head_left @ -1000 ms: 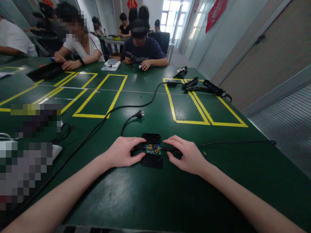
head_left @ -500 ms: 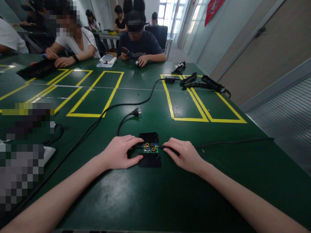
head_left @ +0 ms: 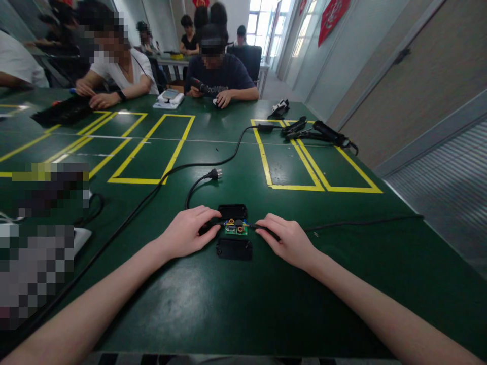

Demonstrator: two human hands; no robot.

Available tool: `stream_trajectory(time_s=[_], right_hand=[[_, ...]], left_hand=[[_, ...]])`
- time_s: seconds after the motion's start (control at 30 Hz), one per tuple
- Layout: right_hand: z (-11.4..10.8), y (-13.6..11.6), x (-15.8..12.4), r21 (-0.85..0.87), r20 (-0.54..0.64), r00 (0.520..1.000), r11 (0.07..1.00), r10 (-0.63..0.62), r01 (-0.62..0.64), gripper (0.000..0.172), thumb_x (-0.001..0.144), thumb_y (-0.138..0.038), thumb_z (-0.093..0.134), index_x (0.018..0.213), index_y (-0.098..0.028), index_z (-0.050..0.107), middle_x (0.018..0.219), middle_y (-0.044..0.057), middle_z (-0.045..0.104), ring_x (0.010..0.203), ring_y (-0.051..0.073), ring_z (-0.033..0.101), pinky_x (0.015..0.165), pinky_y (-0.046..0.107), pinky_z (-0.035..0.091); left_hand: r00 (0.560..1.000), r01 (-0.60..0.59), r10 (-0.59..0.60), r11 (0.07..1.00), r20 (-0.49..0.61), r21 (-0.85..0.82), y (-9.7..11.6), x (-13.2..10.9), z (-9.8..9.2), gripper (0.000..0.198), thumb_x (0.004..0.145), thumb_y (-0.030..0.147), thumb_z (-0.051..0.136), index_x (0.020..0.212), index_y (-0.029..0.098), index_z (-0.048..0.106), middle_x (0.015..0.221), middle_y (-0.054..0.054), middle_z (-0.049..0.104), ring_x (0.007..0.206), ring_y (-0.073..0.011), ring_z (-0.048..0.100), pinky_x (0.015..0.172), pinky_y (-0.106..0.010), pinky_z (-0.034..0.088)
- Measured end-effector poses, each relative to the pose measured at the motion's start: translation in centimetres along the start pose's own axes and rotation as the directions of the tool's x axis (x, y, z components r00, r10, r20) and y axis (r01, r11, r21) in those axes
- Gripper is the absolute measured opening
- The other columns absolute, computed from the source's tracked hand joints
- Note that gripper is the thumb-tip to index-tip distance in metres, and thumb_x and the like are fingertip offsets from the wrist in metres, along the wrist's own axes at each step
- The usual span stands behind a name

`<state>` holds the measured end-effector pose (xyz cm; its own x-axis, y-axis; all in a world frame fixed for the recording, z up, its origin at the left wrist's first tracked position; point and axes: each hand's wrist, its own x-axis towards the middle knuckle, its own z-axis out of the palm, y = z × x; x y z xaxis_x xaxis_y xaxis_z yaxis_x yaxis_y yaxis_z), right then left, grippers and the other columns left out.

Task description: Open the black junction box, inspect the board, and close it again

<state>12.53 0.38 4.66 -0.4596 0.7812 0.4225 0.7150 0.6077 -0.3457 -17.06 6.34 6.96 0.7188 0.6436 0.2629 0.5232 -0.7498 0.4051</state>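
Observation:
A small green circuit board (head_left: 236, 229) with copper coils lies before me, a black cable joined to each end. My left hand (head_left: 190, 230) is closed around the left cable (head_left: 213, 223) beside the board. My right hand (head_left: 287, 237) pinches the right cable (head_left: 342, 223) close to the other end, its fingertips together. One black plastic case half (head_left: 233, 211) lies just beyond the board, its hollow side up. The other case half (head_left: 234, 249) lies on the near side, apart from the board. Behind my left hand, a power plug (head_left: 214, 174) rests on a short cord.
A long black cord (head_left: 186, 165) crosses the green table (head_left: 243, 309) to a small black box (head_left: 265, 128). Dark tool parts (head_left: 323, 133) lie at the far right. Yellow tape marks rectangles. Blurred-out items stand at left. Two people work across the table.
My left thumb has left the near case half and closed in on the left cable. The board has shifted slightly away from me, opening a gap to the near case half.

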Motion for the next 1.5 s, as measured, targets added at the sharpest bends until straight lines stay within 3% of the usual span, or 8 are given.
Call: stream_trajectory(time_s=[0.23, 0.3, 0.47, 0.63, 0.83, 0.93, 1.13, 1.5], right_hand=[[-0.3, 0.0, -0.1, 0.024, 0.041, 0.997, 0.997, -0.068, 0.067, 0.025, 0.11, -0.03, 0.048, 0.108, -0.019, 0.071, 0.088, 0.006, 0.072, 0.071, 0.015, 0.069, 0.06, 0.025, 0.052], [-0.3, 0.0, -0.1, 0.026, 0.047, 0.996, 0.997, -0.077, 0.076, 0.026, 0.111, -0.03, 0.047, 0.108, -0.018, 0.07, 0.088, 0.006, 0.072, 0.071, 0.015, 0.069, 0.06, 0.024, 0.052], [-0.3, -0.1, -0.1, 0.022, 0.048, 0.995, 0.996, -0.083, 0.082, 0.025, 0.111, -0.029, 0.047, 0.108, -0.018, 0.07, 0.088, 0.006, 0.071, 0.072, 0.015, 0.069, 0.06, 0.024, 0.051], [-0.3, -0.2, 0.1, 0.029, 0.031, 0.995, 0.995, -0.092, 0.091, 0.025, 0.111, -0.029, 0.047, 0.107, -0.017, 0.069, 0.087, 0.006, 0.071, 0.07, 0.015, 0.068, 0.058, 0.024, 0.05], [-0.3, -0.1, 0.1, 0.02, 0.033, 0.996, 0.996, -0.084, 0.083, 0.028, 0.112, -0.031, 0.045, 0.106, -0.018, 0.069, 0.088, 0.006, 0.072, 0.072, 0.015, 0.069, 0.06, 0.025, 0.051], [-0.2, 0.0, 0.2, 0.011, 0.017, 0.996, 0.996, -0.087, 0.087, 0.028, 0.112, -0.032, 0.045, 0.106, -0.018, 0.069, 0.087, 0.006, 0.072, 0.071, 0.015, 0.069, 0.059, 0.025, 0.051], [-0.2, 0.1, 0.4, 0.003, -0.04, 0.992, 0.993, -0.119, 0.119, 0.026, 0.112, -0.03, 0.047, 0.105, -0.017, 0.068, 0.085, 0.006, 0.071, 0.069, 0.015, 0.067, 0.059, 0.025, 0.05], [-1.3, -1.4, -0.2, 0.074, -0.019, 0.977, 0.975, -0.211, 0.211, 0.024, 0.111, -0.027, 0.045, 0.107, -0.017, 0.066, 0.082, 0.004, 0.07, 0.065, 0.012, 0.063, 0.054, 0.024, 0.041]], left_hand=[[0.999, 0.036, -0.036, 0.999, 0.022, 0.01, 0.0, -0.1, -0.2, 0.017, 0.098, 0.031, 0.053, 0.104, 0.019, 0.065, 0.091, -0.004, 0.072, 0.075, -0.0166, 0.067, 0.068, -0.027, 0.055], [0.999, 0.046, -0.047, 0.999, 0.027, 0.017, 0.0, -0.1, -0.1, 0.019, 0.098, 0.031, 0.055, 0.109, 0.02, 0.065, 0.09, -0.003, 0.071, 0.076, -0.0173, 0.068, 0.068, -0.027, 0.055], [0.999, -0.006, 0.004, 0.999, 0.041, 0.044, 0.0, 0.0, 0.3, 0.037, 0.102, 0.029, 0.05, 0.134, 0.021, 0.065, 0.109, -0.007, 0.071, 0.09, -0.0193, 0.07, 0.078, -0.03, 0.059], [0.999, -0.046, 0.045, 0.998, 0.022, 0.049, -0.1, 0.0, 0.4, 0.035, 0.102, 0.028, 0.049, 0.13, 0.02, 0.069, 0.121, -0.01, 0.071, 0.107, -0.0228, 0.071, 0.088, -0.034, 0.061], [0.999, -0.046, 0.046, 0.998, 0.01, 0.052, -0.1, 0.0, 0.4, 0.036, 0.102, 0.027, 0.049, 0.132, 0.02, 0.068, 0.126, -0.01, 0.071, 0.109, -0.0228, 0.072, 0.089, -0.034, 0.061], [0.998, -0.053, 0.054, 0.998, -0.026, 0.034, -0.1, 0.0, 0.4, 0.033, 0.102, 0.027, 0.051, 0.13, 0.02, 0.067, 0.118, -0.009, 0.074, 0.101, -0.0206, 0.073, 0.083, -0.031, 0.059], [0.989, -0.097, 0.101, 0.995, -0.106, 0.035, 0.0, -0.1, -0.1, 0.016, 0.099, 0.026, 0.055, 0.097, 0.018, 0.068, 0.081, -0.001, 0.07, 0.066, -0.0134, 0.065, 0.061, -0.023, 0.047], [0.974, -0.2, 0.191, 0.978, -0.123, -0.066, 0.5, -0.5, -0.5, 0.011, 0.088, 0.021, 0.055, 0.081, 0.018, 0.063, 0.066, 0.003, 0.061, 0.053, -0.0094, 0.055, 0.053, -0.021, 0.038]])
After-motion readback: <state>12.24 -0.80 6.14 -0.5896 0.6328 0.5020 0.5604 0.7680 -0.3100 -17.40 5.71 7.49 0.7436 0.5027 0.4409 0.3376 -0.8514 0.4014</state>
